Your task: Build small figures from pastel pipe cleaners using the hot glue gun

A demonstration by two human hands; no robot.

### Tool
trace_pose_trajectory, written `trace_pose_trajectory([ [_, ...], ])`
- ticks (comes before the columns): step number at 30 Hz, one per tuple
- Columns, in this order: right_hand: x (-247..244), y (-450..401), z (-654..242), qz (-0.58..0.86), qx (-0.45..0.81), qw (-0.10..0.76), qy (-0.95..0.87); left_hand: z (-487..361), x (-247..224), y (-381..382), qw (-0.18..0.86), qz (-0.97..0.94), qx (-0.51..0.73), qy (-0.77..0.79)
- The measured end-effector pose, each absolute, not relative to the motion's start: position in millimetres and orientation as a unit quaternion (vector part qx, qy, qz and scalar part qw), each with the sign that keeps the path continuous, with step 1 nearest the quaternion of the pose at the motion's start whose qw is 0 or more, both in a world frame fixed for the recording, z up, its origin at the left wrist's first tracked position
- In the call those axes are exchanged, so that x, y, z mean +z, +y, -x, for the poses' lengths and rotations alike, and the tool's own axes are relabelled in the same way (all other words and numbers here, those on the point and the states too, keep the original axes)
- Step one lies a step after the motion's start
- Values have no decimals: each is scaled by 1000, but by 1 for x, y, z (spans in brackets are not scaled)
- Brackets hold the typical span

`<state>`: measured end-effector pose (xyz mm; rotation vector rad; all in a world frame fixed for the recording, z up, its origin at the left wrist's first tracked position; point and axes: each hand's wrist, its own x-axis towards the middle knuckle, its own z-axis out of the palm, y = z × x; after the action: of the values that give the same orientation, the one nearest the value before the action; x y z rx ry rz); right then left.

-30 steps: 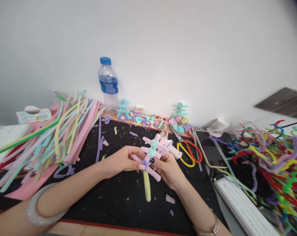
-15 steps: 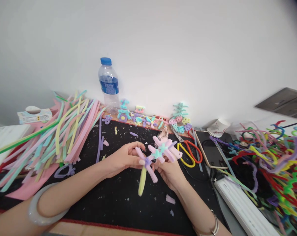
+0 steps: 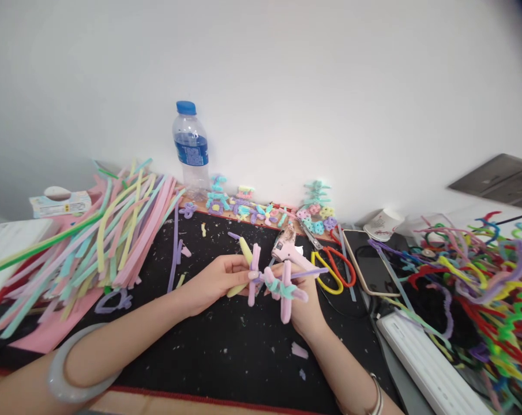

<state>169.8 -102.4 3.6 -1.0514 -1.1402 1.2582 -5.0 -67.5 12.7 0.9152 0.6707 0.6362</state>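
Between both hands is a pipe-cleaner figure [image 3: 285,291] made of pink, yellow, purple and mint pieces. My left hand [image 3: 226,276] pinches its left part, where a yellow piece [image 3: 246,251] and a pink piece [image 3: 254,271] cross. My right hand [image 3: 303,300] is closed at its right part, behind the pink and mint pieces; those fingers are partly hidden. A purple stem sticks out to the right. Just beyond the hands lies a pink glue gun [image 3: 286,246], and right of it are scissors [image 3: 327,271] with yellow and red handles.
Pipe-cleaner strips [image 3: 126,225] pile up at left, tangled ones [image 3: 489,300] at right. Small finished pieces [image 3: 243,210] line the back edge near a water bottle [image 3: 191,150]. A phone [image 3: 373,262], paper cup [image 3: 382,225] and white power strip [image 3: 429,363] stand right of the black mat [image 3: 191,357].
The figure has been turned in my hands: its yellow piece, which pointed down toward me, now points up and away at left. The purple stem now reaches out to the right.
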Motion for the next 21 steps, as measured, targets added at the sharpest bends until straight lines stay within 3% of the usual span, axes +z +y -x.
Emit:
trace_pose_trajectory([
  [12,11,-102,-171,483,596,494,-409,11,12,-64,727,-521,269,357],
  [21,3,-96,-177,471,628,495,-373,15,13,-63,753,-520,220,339],
])
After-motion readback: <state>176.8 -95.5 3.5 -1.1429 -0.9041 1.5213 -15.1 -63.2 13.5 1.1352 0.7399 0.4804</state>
